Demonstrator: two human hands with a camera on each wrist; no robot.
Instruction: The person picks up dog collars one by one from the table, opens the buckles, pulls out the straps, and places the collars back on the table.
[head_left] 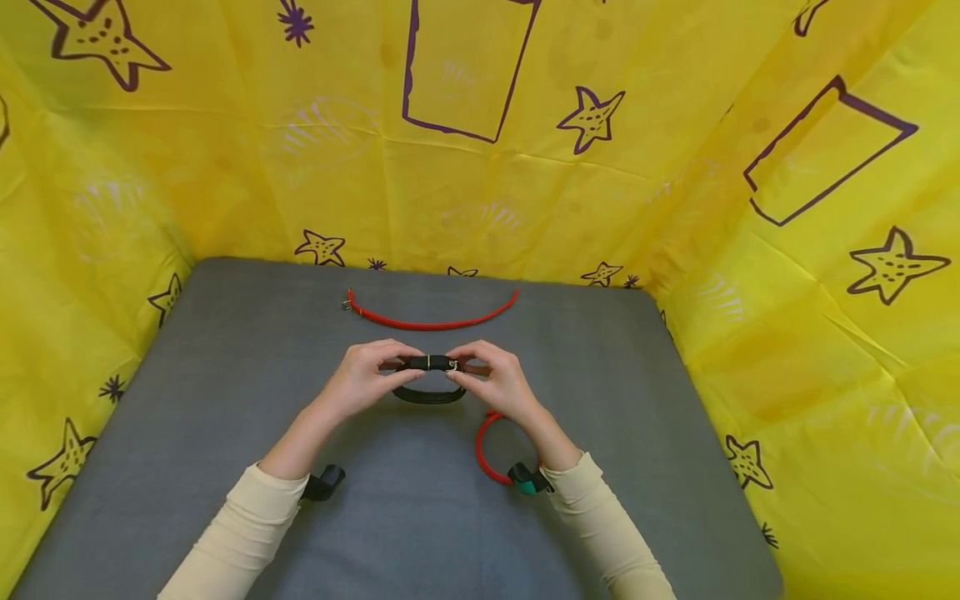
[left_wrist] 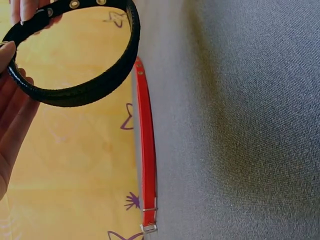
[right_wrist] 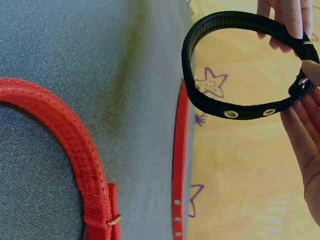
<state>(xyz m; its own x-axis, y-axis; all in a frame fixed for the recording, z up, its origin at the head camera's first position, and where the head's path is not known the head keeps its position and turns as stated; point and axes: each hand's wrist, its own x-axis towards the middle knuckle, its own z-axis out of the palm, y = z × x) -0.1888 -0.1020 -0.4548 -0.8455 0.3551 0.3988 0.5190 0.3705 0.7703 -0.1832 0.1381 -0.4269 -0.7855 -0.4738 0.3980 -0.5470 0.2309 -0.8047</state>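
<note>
Between my two hands, a black collar [head_left: 429, 397] with metal eyelets is bent into a loop above the table. Its buckle end, with a gold-coloured keeper, faces me in the head view. My left hand [head_left: 367, 377] pinches the band on the left of the buckle, thumb below and fingers above. On the buckle's other side, my right hand [head_left: 498, 382] pinches the band the same way. Both wrist views show the collar's loop [right_wrist: 220, 20] closed, with eyelets along the strap. How far the strap runs through the buckle is partly hidden by fingers.
A red collar [head_left: 431, 326] lies stretched out near the back of the grey table [head_left: 247, 350]. Another red collar [head_left: 483, 450], curled into a ring, lies beneath my right forearm, which partly covers it. Yellow patterned cloth [head_left: 480, 192] walls the back and sides.
</note>
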